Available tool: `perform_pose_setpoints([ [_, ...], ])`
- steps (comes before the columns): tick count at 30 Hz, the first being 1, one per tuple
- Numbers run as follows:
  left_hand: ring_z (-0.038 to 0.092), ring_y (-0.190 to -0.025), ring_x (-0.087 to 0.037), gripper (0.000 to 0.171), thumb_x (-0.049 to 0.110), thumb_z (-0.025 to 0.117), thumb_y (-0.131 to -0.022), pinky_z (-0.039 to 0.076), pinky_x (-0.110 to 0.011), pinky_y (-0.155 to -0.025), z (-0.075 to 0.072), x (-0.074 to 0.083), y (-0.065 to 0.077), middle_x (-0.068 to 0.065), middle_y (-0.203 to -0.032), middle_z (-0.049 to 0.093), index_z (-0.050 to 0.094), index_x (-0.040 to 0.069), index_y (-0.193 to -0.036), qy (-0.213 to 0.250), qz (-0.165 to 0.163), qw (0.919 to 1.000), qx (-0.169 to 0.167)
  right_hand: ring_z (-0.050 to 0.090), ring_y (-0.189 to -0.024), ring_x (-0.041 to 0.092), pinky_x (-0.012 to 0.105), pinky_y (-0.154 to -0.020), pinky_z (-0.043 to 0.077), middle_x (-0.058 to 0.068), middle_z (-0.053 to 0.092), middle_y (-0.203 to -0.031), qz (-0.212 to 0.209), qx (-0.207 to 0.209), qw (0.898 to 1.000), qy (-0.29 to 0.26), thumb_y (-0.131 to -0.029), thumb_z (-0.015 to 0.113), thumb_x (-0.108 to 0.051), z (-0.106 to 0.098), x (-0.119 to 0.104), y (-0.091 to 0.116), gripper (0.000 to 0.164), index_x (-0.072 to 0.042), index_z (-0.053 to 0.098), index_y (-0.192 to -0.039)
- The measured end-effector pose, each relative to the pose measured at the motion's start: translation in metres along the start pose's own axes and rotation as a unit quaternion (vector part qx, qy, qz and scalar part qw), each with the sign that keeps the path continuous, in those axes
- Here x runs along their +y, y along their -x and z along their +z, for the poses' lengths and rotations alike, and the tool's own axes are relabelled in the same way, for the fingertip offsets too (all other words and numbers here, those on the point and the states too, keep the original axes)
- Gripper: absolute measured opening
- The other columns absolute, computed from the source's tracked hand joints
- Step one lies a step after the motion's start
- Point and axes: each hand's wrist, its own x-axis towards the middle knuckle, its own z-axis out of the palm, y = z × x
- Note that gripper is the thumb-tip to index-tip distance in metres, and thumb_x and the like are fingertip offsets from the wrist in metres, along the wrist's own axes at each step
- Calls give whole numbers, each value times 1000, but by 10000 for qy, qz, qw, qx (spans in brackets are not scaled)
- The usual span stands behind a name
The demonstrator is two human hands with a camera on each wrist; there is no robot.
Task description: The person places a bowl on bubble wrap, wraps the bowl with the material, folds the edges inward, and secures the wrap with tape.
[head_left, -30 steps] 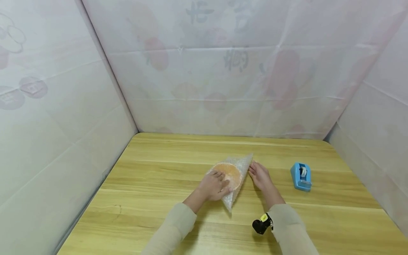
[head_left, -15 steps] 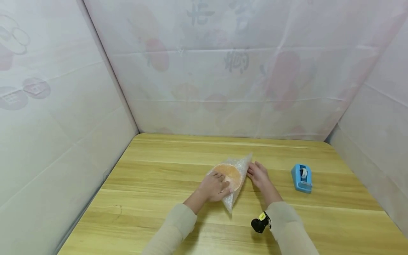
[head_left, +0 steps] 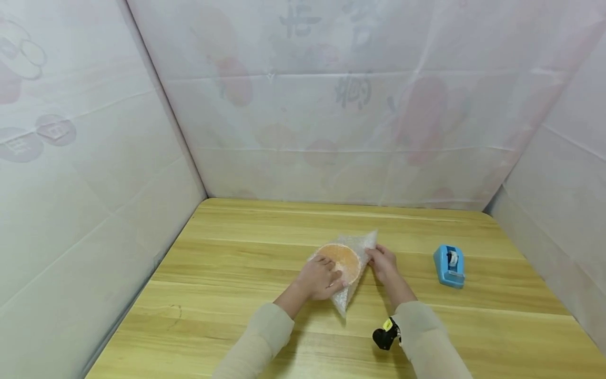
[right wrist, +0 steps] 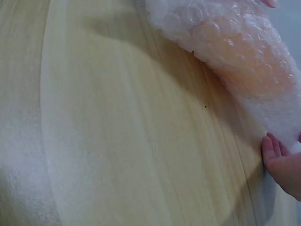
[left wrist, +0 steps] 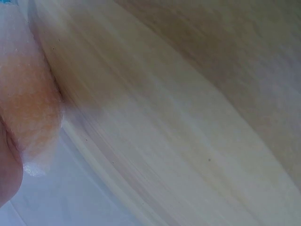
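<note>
A round, flat orange thing [head_left: 349, 258] lies inside a sheet of bubble wrap [head_left: 357, 242] near the middle of the table; its exact kind is hidden by the wrap. Across its near-left part my left hand [head_left: 318, 278] rests, fingers laid over the wrapped disc. At the right my right hand [head_left: 384, 264] pinches the edge of the wrap, thumb on top. The right wrist view shows large bubbles on the wrap's underside [right wrist: 235, 44], tilted above the wood, with the right hand [right wrist: 287, 172] at its corner. The left wrist view catches only the wrap's edge [left wrist: 33, 103].
A blue tape dispenser [head_left: 450, 266] with a roll of tape stands right of the wrap. Below my right wrist sits a black camera [head_left: 385, 336] with a yellow label. The wooden table [head_left: 227, 252] is bordered by pale printed cloth walls [head_left: 303, 121] at back and sides.
My right hand has shifted slightly inward, and its thumb now lies over the wrap's right edge, which leans lower. The left hand stays in place on the wrap.
</note>
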Motion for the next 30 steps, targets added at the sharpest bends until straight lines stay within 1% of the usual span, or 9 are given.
perform_pose_setpoints([
  [4, 47, -127, -17, 55, 51, 18, -98, 31, -31, -110, 0, 1, 0, -2, -132, 55, 56, 26, -129, 12, -3, 10000, -26, 41, -116, 18, 13, -79, 45, 21, 22, -150, -131, 135, 9998, -13, -93, 44, -4, -1, 0, -3, 60, 4, 16, -146],
  [7, 47, -127, -17, 55, 51, 17, -98, 31, -31, -109, 1, 1, 0, -2, -133, 55, 56, 26, -129, 29, 23, 10000, -17, 45, -103, 13, 12, -73, 45, 20, 29, -145, -172, 333, 9993, -15, -93, 43, -4, -2, 0, -3, 57, 3, 20, -145],
  [11, 47, -127, -18, 55, 51, 17, -98, 31, -32, -109, 2, 2, 0, -2, -132, 55, 56, 25, -128, 93, 73, 9999, 45, 48, -81, 3, 13, -67, 46, 4, 50, -113, -357, 728, 9967, 57, -94, 46, -12, -3, -2, -4, 43, 2, 41, -134],
  [13, 47, -127, -18, 55, 50, 18, -98, 32, -32, -109, 2, 2, 0, -2, -132, 56, 57, 25, -128, 137, 82, 9998, 84, 47, -74, 1, 14, -64, 45, -5, 51, -94, -503, 849, 9950, 148, -94, 48, -17, -3, -4, -4, 33, 1, 50, -121],
  [16, 48, -126, -18, 55, 50, 18, -98, 32, -32, -109, 2, 2, 0, -2, -130, 57, 58, 25, -127, 133, 71, 9998, 126, 47, -73, 1, 15, -65, 44, -11, 49, -82, -620, 785, 9943, 360, -94, 51, -23, -3, -9, -4, 23, -4, 52, -105],
  [19, 48, -125, -18, 56, 50, 17, -98, 31, -32, -109, 1, 2, 0, -3, -131, 57, 58, 25, -127, 131, 41, 9998, 110, 46, -76, 3, 17, -68, 44, -9, 49, -84, -658, 622, 9938, 643, -93, 54, -28, -3, -15, -2, 23, -7, 49, -102],
  [23, 48, -126, -18, 56, 51, 16, -98, 30, -32, -110, 1, 2, -1, -3, -132, 56, 57, 26, -127, 115, 2, 9999, 57, 50, -90, 7, 15, -72, 45, 5, 54, -110, -837, 324, 9897, 1114, -93, 53, -31, -2, -20, -1, 43, -3, 46, -125],
  [26, 47, -127, -18, 57, 52, 16, -98, 30, -32, -111, 1, 2, -1, -3, -133, 55, 57, 26, -128, 145, -21, 9999, 22, 50, -108, 16, 9, -73, 43, 20, 47, -132, -1159, 178, 9814, 1519, -95, 49, -26, 0, -22, -1, 52, 2, 37, -138],
  [30, 46, -128, -18, 58, 52, 15, -98, 29, -33, -112, 1, 3, -1, -3, -134, 54, 56, 26, -129, 222, -46, 9997, -40, 48, -113, 25, 5, -70, 40, 26, 49, -131, -1649, 372, 9655, 1979, -95, 49, -18, 4, -23, 0, 41, 7, 49, -128],
])
